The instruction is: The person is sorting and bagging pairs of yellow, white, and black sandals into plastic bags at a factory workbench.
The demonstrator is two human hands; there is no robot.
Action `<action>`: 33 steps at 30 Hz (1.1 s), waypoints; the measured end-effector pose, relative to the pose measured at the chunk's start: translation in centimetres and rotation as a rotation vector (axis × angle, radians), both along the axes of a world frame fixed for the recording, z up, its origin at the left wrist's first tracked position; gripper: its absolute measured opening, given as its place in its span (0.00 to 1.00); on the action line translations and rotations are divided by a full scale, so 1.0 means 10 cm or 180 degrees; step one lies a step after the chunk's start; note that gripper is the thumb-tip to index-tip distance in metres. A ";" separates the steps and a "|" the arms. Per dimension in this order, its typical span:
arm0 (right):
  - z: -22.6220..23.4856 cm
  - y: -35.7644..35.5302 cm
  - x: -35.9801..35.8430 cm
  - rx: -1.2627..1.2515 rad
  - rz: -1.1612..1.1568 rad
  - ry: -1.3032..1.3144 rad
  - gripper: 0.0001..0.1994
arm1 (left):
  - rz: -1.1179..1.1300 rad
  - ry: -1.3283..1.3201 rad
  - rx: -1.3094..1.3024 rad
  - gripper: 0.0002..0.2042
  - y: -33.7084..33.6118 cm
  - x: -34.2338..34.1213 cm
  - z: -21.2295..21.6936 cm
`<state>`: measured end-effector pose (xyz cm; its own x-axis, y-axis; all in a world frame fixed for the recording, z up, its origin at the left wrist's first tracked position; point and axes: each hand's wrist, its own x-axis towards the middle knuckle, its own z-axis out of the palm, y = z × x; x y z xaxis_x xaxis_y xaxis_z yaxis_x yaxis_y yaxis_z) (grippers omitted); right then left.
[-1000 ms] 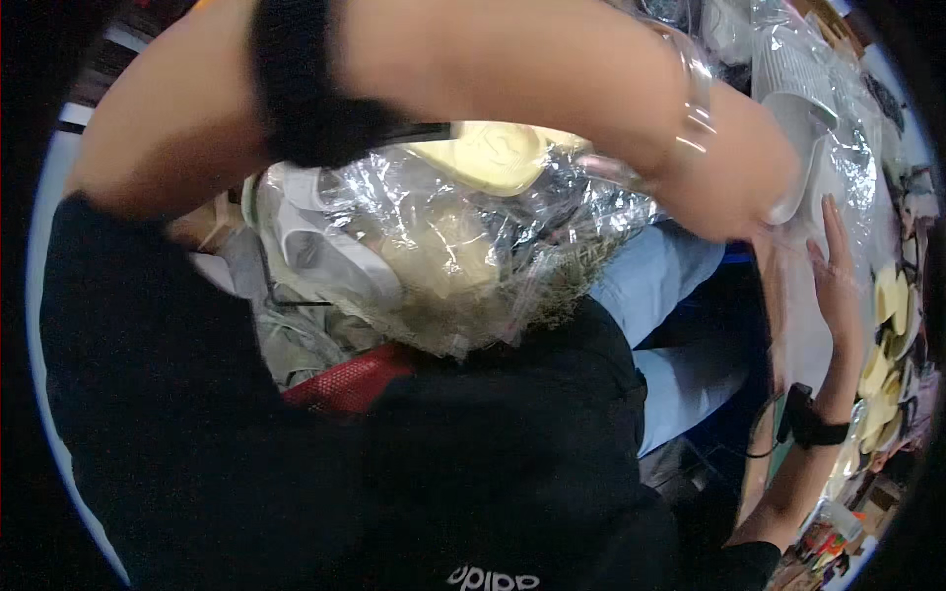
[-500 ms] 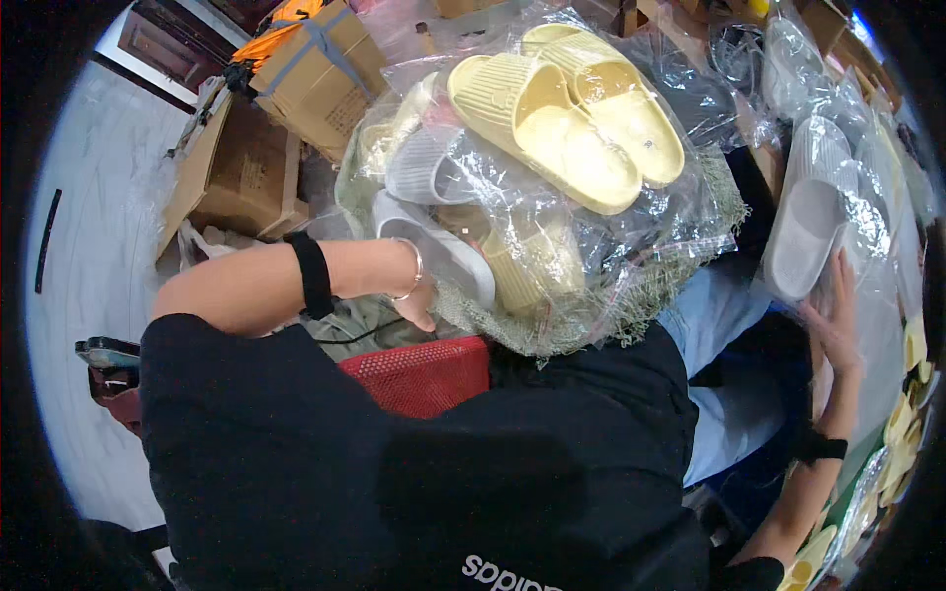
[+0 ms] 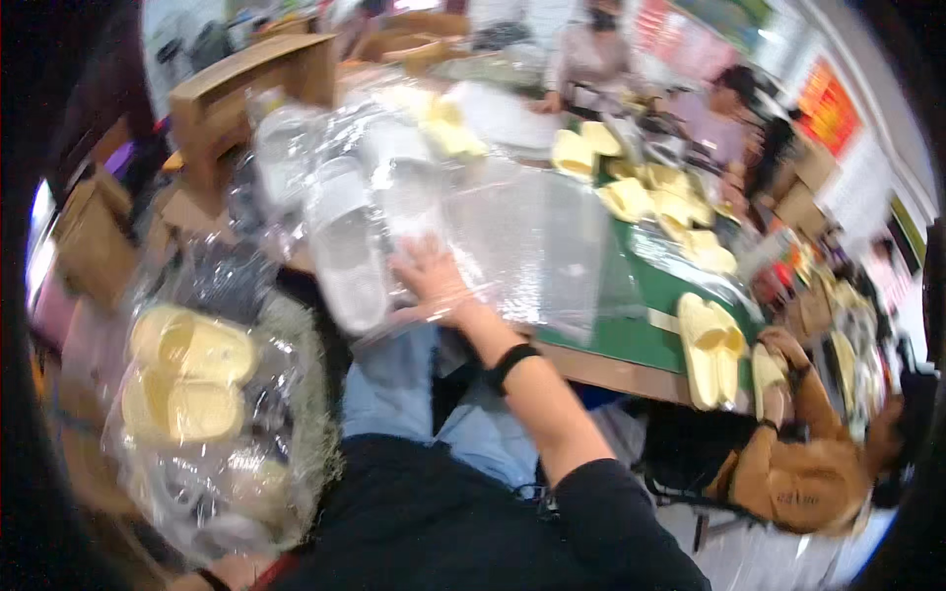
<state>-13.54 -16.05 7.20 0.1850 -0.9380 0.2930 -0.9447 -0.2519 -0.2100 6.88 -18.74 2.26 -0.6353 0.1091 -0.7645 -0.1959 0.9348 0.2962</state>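
Note:
My right hand [image 3: 434, 281] lies with fingers spread on clear plastic packaging at the table's near edge, beside a bagged grey slipper [image 3: 347, 246]. More grey slippers in clear bags lie behind it. Part of my left hand [image 3: 239, 568] shows at the lower edge, between a black wrist band and a bit of red basket [image 3: 280, 568]; its fingers are hidden. Above it stands a woven sack [image 3: 317, 433] heaped with bagged slippers, a pale yellow pair [image 3: 192, 379] on top.
A stack of flat clear bags [image 3: 532, 251] lies on the green table top [image 3: 645, 295]. Pale yellow slippers [image 3: 709, 345] are spread along it to the right. A co-worker in a brown top [image 3: 788, 473] handles a yellow slipper; other people sit at the far side. Cardboard boxes [image 3: 246, 84] stand behind.
The view has swung right, toward the table and co-workers. The sack now appears at the left, and my left hand has slipped to the lower edge. My right hand stays by the grey slippers.

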 end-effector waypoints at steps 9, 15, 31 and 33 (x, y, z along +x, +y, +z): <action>0.00 0.17 -0.16 0.0013 -0.0291 -0.0060 0.47 | -0.1037 -0.0115 -0.0229 0.23 0.42 -0.43 0.62; 0.03 0.14 -0.14 0.0008 -0.0308 -0.0063 0.47 | -0.1176 -0.0372 -0.0174 0.21 0.67 0.01 0.92; 0.02 0.11 -0.13 -0.0270 -0.0044 -0.0094 0.39 | 0.0540 0.2841 0.0013 0.09 0.55 0.18 1.55; -0.06 0.07 -0.19 -0.0296 -0.0117 -0.0098 0.39 | 0.0924 0.3611 -0.0859 0.17 0.36 -0.20 1.65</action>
<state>-15.42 -15.32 6.55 0.1404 -0.9125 0.3842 -0.9471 -0.2368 -0.2164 4.93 -15.14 18.74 -0.9357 -0.2269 0.2701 -0.1636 0.9575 0.2377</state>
